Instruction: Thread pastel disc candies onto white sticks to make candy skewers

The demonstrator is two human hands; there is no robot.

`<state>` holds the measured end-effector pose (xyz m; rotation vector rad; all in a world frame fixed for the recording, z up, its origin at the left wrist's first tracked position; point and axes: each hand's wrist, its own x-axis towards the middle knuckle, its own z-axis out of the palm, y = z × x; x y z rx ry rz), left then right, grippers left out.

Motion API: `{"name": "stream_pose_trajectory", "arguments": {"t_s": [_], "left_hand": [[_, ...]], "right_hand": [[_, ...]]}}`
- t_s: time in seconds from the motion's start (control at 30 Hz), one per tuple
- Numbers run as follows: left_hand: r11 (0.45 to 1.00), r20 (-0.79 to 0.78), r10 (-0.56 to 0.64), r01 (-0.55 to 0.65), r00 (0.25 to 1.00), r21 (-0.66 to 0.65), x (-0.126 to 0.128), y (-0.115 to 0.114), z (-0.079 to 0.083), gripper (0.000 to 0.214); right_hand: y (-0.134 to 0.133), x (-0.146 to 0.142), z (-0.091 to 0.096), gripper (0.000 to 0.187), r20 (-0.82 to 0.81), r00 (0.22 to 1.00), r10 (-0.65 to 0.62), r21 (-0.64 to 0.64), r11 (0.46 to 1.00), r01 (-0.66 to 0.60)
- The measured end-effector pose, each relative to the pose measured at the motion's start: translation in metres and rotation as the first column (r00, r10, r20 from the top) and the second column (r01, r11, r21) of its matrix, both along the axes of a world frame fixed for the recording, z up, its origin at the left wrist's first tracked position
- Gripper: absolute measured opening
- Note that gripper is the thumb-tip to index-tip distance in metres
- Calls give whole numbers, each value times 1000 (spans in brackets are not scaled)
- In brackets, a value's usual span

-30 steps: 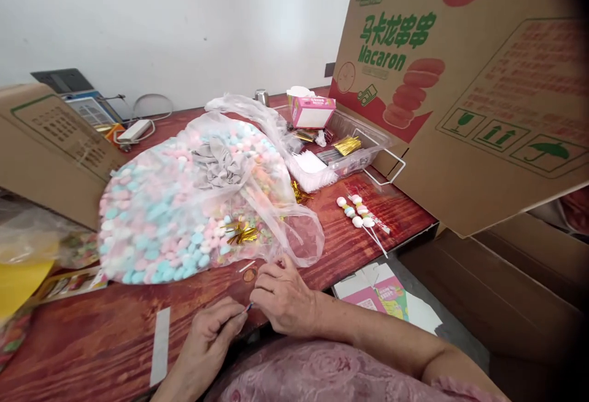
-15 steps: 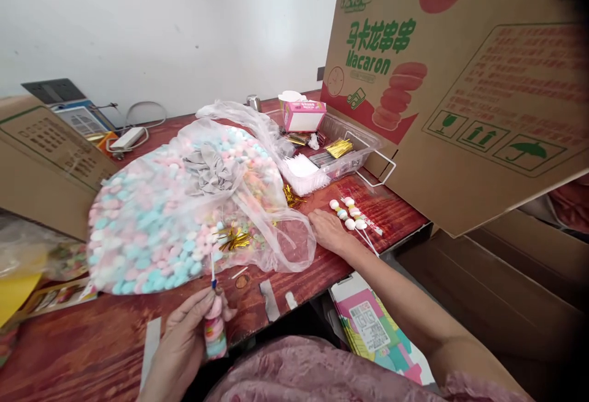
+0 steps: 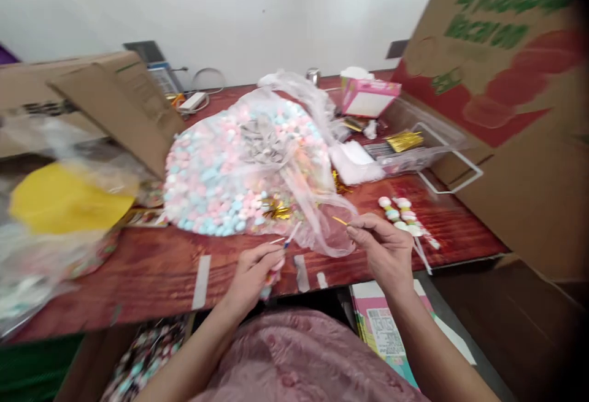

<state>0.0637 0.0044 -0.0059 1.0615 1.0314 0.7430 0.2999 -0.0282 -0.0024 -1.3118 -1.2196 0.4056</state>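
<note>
Near the table's front edge, my left hand (image 3: 251, 276) is closed around a wrapped candy skewer (image 3: 275, 274). Its white stick points up and away, with a dark blue bit at its base. To the right, my right hand (image 3: 386, 255) pinches a thin gold twist tie (image 3: 339, 221) between thumb and fingertips. A bundle of gold twist ties (image 3: 277, 208) lies on the big clear bag of pastel candies (image 3: 207, 175). Beside my right hand lie two candy skewers (image 3: 405, 210), partly covered by it.
A clear plastic tray (image 3: 442, 135) holds white sticks (image 3: 356, 159), more gold ties (image 3: 405, 140) and a pink box (image 3: 370, 98). Large cartons stand at the right (image 3: 519, 193) and left (image 3: 124, 113). A yellow sheet under plastic (image 3: 69, 199) is at the left.
My right hand has lifted off the table by the gold ties and come back toward me with one tie. My left hand still holds the skewer. The view has swung left.
</note>
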Motion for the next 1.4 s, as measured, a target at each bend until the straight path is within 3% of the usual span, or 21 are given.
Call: {"name": "stream_pose_trajectory", "arguments": {"t_s": [0.13,0.27,0.37,0.5,0.6,0.83,1.0,1.1,1.23,1.4], "left_hand": [[987,-5,20,-19,1000,161,8,6,0,26],[975,-43,62,-51,997,216,-7,5,-3,23],[948,-100,93,-57,991,312,-18,3,-8,23],[894,-160,96,-15,982,448,-23,5,-12,25],[869,-192,102,7,976,495,-25,6,-14,27],[846,-241,88,55,966,530,-32,6,-19,28],[832,-208,131,7,969,555,-33,7,-25,25],[816,-204,139,5,969,579,-34,6,-26,26],[793,-198,124,23,972,609,-33,5,-24,26],[771,-180,115,26,977,636,-34,3,-25,24]], "right_hand": [[4,-64,-1,11,-86,939,334,50,942,-331],[13,-87,-17,18,-77,896,438,-5,898,-440],[19,-91,-26,7,-253,879,405,-88,895,-438],[24,-99,-33,19,-588,759,281,-165,877,-452],[25,-107,-39,17,-689,695,206,-226,850,-476],[21,-115,-47,13,-709,684,171,-279,823,-495],[12,-109,-50,7,-485,825,290,-280,843,-460],[6,-111,-51,6,-459,854,246,-263,880,-395],[9,-119,-46,17,-603,781,163,-219,907,-359],[19,-125,-38,30,-702,686,191,-211,864,-457]]}}
